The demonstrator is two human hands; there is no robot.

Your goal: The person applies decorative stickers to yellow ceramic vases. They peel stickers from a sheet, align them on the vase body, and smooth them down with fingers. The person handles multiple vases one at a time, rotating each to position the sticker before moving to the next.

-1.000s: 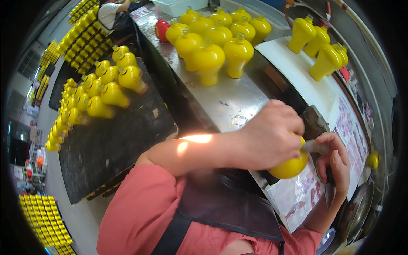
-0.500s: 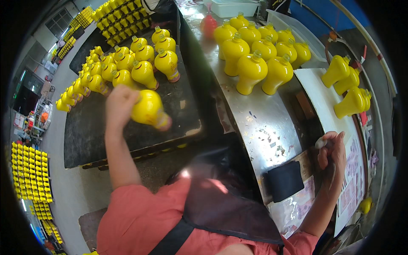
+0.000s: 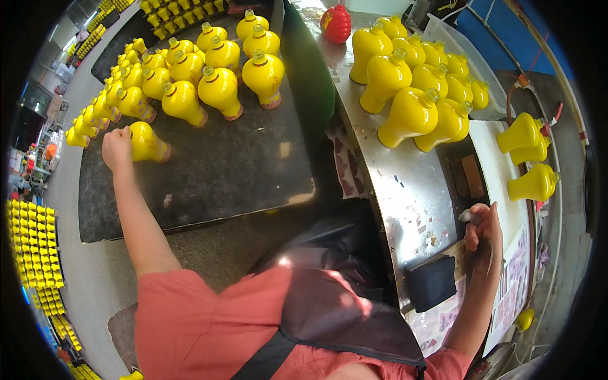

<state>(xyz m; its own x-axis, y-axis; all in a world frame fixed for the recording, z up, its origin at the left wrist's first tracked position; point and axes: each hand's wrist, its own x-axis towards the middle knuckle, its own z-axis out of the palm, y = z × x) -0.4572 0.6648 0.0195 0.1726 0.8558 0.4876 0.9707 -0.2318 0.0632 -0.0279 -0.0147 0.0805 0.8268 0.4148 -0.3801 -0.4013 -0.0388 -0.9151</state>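
Note:
My left hand [image 3: 118,149] is closed round the neck of a yellow bottle [image 3: 149,142] at the near left of the dark table. The bottle leans, its patterned base at or just above the table top; contact is hard to make out. Beyond it stand several yellow bottles [image 3: 183,104] in rows, with clear necks and reddish bands near their bases. Over the right bench, my right hand [image 3: 486,229] is curled with a small whitish wad [image 3: 467,216] at its fingertips; its exact kind is unclear. A dark folded cloth or pad [image 3: 430,283] lies beside that hand.
Plain yellow bottles [image 3: 410,115] crowd the metal bench [image 3: 411,190], near a red ribbed bottle [image 3: 336,25]. A few more yellow bottles [image 3: 532,182] stand at the right by printed sheets [image 3: 512,278]. A gap separates the bench from the dark table [image 3: 247,161]. Stacked yellow bottles [image 3: 35,244] stand far left.
My left hand has carried the yellow bottle left and down, to the table beside the rows. My right hand has shifted slightly down, still curled. The whole view has also shifted a little.

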